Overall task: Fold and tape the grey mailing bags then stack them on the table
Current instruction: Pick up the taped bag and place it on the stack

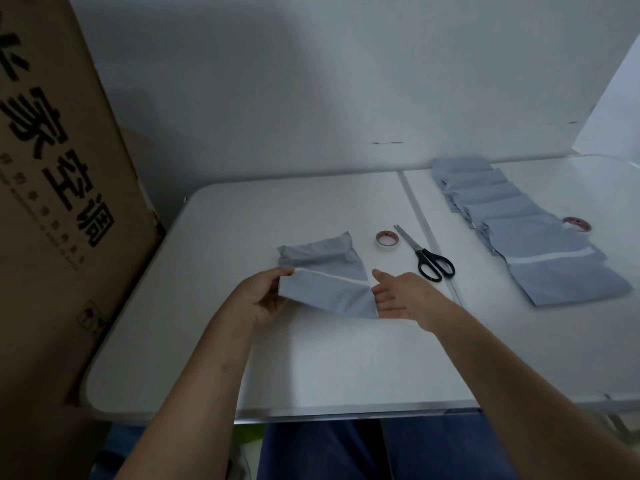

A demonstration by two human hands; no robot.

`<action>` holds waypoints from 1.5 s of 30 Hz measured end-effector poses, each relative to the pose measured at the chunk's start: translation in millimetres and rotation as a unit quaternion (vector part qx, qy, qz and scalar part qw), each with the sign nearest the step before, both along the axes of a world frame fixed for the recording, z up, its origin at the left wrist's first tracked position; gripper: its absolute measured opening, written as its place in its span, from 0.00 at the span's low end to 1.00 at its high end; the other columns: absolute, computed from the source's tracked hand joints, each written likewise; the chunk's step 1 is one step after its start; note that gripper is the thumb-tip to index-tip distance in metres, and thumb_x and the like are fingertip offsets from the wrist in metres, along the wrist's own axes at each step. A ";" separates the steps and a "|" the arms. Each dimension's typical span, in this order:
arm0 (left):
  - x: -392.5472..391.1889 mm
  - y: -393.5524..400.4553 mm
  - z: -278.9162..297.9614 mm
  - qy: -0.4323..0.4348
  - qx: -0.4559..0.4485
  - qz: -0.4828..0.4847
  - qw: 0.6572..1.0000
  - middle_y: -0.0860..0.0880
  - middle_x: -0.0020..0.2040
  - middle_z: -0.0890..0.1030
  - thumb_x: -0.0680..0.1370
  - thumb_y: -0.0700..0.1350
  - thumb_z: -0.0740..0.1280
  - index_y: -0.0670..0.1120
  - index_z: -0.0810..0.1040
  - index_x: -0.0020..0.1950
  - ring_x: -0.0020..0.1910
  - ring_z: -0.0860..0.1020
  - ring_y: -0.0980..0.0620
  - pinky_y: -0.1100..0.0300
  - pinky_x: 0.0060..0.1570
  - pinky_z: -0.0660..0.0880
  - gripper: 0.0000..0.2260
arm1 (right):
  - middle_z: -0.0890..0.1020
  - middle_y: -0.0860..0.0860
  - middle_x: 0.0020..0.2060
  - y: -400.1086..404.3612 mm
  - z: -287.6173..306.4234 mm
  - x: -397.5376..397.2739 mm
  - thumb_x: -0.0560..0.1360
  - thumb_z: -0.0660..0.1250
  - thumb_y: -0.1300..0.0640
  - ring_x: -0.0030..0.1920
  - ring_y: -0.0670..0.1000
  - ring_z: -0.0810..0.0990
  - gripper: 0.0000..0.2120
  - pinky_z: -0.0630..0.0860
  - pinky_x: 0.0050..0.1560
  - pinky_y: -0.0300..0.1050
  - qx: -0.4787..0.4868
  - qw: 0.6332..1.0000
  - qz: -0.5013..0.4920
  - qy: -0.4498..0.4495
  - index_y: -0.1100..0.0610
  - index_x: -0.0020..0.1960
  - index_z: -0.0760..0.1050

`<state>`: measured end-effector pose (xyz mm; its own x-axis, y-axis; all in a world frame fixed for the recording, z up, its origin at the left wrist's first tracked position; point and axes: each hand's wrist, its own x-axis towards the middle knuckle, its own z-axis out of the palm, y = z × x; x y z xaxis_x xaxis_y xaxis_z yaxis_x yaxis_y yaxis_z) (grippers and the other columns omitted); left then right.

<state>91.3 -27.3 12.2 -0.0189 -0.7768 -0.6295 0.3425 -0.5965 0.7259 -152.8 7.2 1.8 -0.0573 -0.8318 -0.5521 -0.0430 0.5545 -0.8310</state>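
Observation:
A grey mailing bag (329, 292) with a white strip across it is held just above the white table (311, 358), near the middle. My left hand (265, 296) pinches its left edge. My right hand (394, 294) grips its right edge, fingers partly under the bag. Right behind it lies a folded, rumpled grey bag (318, 254). A roll of tape (388, 240) and black-handled scissors (427, 256) lie just beyond my right hand. A fanned row of several flat grey bags (519, 230) stretches along the right side of the table.
A second tape roll (577, 224) peeks out beside the row of bags. A tall cardboard box (59, 202) with black print stands against the table's left edge. A seam (426, 230) splits the table top. White walls close the back and right.

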 end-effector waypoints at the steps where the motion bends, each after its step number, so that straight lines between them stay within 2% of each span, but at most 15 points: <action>1: -1.0 -0.7 0.6 -0.003 -0.007 0.004 1.000 0.47 0.29 0.81 0.75 0.37 0.69 0.39 0.79 0.42 0.25 0.80 0.54 0.65 0.25 0.77 0.02 | 0.84 0.59 0.46 -1.6 0.3 1.6 0.79 0.65 0.50 0.43 0.55 0.85 0.19 0.81 0.37 0.42 0.006 1.000 -0.006 -0.017 0.67 0.58 0.75; 5: -5.6 -3.9 1.9 -0.028 -0.043 0.017 0.999 0.49 0.29 0.82 0.75 0.37 0.69 0.41 0.79 0.42 0.27 0.79 0.56 0.67 0.27 0.76 0.02 | 0.85 0.59 0.45 2.6 4.1 6.4 0.79 0.64 0.53 0.36 0.54 0.86 0.17 0.78 0.28 0.39 0.062 0.997 0.021 -0.028 0.66 0.59 0.72; 7: -7.9 -5.4 5.2 -0.010 -0.055 0.032 0.998 0.48 0.29 0.82 0.75 0.35 0.68 0.41 0.80 0.39 0.27 0.79 0.56 0.65 0.29 0.77 0.05 | 0.84 0.60 0.47 6.2 1.6 6.9 0.79 0.66 0.54 0.41 0.55 0.86 0.15 0.81 0.37 0.40 0.051 0.998 0.025 -0.040 0.66 0.58 0.73; 10: -5.4 -9.5 9.6 -0.004 -0.070 0.047 0.996 0.47 0.30 0.80 0.75 0.35 0.66 0.42 0.82 0.28 0.29 0.77 0.54 0.61 0.36 0.75 0.15 | 0.82 0.62 0.51 8.0 -4.8 10.1 0.79 0.65 0.62 0.48 0.57 0.83 0.09 0.80 0.49 0.47 0.001 0.987 -0.046 -0.152 0.67 0.56 0.74; 14: 5.8 -4.1 8.0 -0.035 -0.048 0.025 0.998 0.48 0.30 0.80 0.74 0.38 0.69 0.42 0.78 0.40 0.29 0.77 0.54 0.62 0.32 0.75 0.03 | 0.81 0.58 0.49 4.1 -6.5 21.6 0.80 0.63 0.53 0.47 0.54 0.82 0.11 0.79 0.42 0.46 0.009 0.968 -0.086 -0.233 0.62 0.52 0.73; 16: 12.1 -0.5 3.9 -0.038 -0.042 0.004 0.998 0.49 0.29 0.81 0.75 0.39 0.68 0.42 0.78 0.42 0.27 0.78 0.55 0.64 0.29 0.75 0.02 | 0.81 0.57 0.46 -1.8 -8.6 23.0 0.80 0.64 0.51 0.45 0.53 0.82 0.12 0.78 0.41 0.44 0.001 0.967 -0.123 -0.221 0.61 0.48 0.72; 20: 18.6 8.2 0.5 -0.068 -0.031 -0.027 0.997 0.48 0.29 0.80 0.77 0.41 0.67 0.42 0.77 0.42 0.24 0.78 0.55 0.68 0.22 0.72 0.05 | 0.82 0.60 0.48 -9.4 -16.6 25.1 0.79 0.64 0.60 0.44 0.54 0.82 0.08 0.81 0.42 0.43 -0.030 0.979 -0.105 -0.175 0.66 0.54 0.75; 22: 20.0 13.3 -3.6 -0.076 -0.027 -0.037 0.996 0.47 0.32 0.80 0.77 0.43 0.67 0.42 0.77 0.44 0.28 0.78 0.53 0.66 0.25 0.74 0.05 | 0.80 0.62 0.48 -10.9 -21.3 26.6 0.78 0.65 0.64 0.41 0.54 0.81 0.06 0.81 0.40 0.43 -0.051 0.985 -0.102 -0.131 0.65 0.54 0.73; 25: 20.6 20.1 -8.6 -0.071 -0.023 -0.040 0.996 0.45 0.38 0.82 0.76 0.44 0.70 0.41 0.79 0.48 0.37 0.80 0.48 0.58 0.33 0.78 0.07 | 0.80 0.62 0.50 -11.6 -25.4 28.4 0.76 0.68 0.65 0.43 0.55 0.81 0.11 0.80 0.46 0.48 -0.063 0.988 -0.118 -0.077 0.64 0.58 0.72; 28: 19.2 23.9 -10.0 -0.083 -0.040 -0.032 0.995 0.45 0.41 0.83 0.76 0.43 0.70 0.41 0.79 0.49 0.38 0.80 0.48 0.59 0.30 0.79 0.07 | 0.80 0.62 0.51 -12.3 -25.8 31.1 0.75 0.68 0.65 0.44 0.56 0.80 0.13 0.79 0.46 0.51 -0.073 0.988 -0.129 -0.047 0.60 0.58 0.71; 30: 17.7 24.0 -8.5 -0.090 -0.053 -0.018 0.994 0.45 0.42 0.82 0.76 0.43 0.70 0.41 0.79 0.49 0.39 0.80 0.49 0.58 0.36 0.79 0.06 | 0.79 0.60 0.52 -14.4 -22.3 34.0 0.75 0.67 0.62 0.47 0.57 0.79 0.12 0.78 0.46 0.53 -0.084 0.985 -0.148 -0.026 0.56 0.57 0.69; 33: 12.3 21.1 1.7 -0.081 -0.071 -0.009 0.994 0.45 0.41 0.82 0.75 0.43 0.71 0.41 0.80 0.49 0.40 0.79 0.48 0.55 0.41 0.78 0.06 | 0.79 0.56 0.50 -18.2 -5.5 35.7 0.75 0.65 0.58 0.48 0.55 0.78 0.10 0.75 0.48 0.51 -0.115 0.977 -0.176 -0.026 0.54 0.55 0.71; 37: 1.2 16.2 24.1 -0.039 -0.105 0.011 0.994 0.46 0.38 0.81 0.74 0.43 0.71 0.43 0.79 0.43 0.38 0.79 0.49 0.55 0.40 0.76 0.04 | 0.79 0.54 0.48 -16.9 22.9 25.4 0.74 0.65 0.60 0.46 0.53 0.77 0.10 0.74 0.47 0.47 -0.173 0.967 -0.177 -0.053 0.56 0.56 0.75; 41: -25.4 17.7 42.0 0.001 -0.130 0.002 0.992 0.46 0.39 0.82 0.74 0.43 0.71 0.43 0.79 0.43 0.37 0.80 0.50 0.56 0.41 0.77 0.04 | 0.81 0.57 0.54 -4.1 43.1 -2.0 0.75 0.64 0.62 0.51 0.57 0.80 0.08 0.78 0.53 0.53 -0.194 0.959 -0.185 -0.097 0.55 0.53 0.75; 45: -69.2 24.1 54.3 0.035 -0.136 -0.047 0.989 0.46 0.42 0.82 0.75 0.42 0.71 0.42 0.79 0.48 0.39 0.81 0.51 0.58 0.41 0.78 0.05 | 0.79 0.51 0.41 16.0 63.0 -47.3 0.77 0.64 0.63 0.38 0.50 0.77 0.08 0.75 0.35 0.40 -0.214 0.940 -0.231 -0.129 0.55 0.54 0.74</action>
<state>22.1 -3.2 66.5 -0.1343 -0.9098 -0.3927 0.3501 -0.4143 0.8401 -200.1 23.2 64.8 -0.3763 -0.9007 -0.2173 0.3544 0.0768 -0.9319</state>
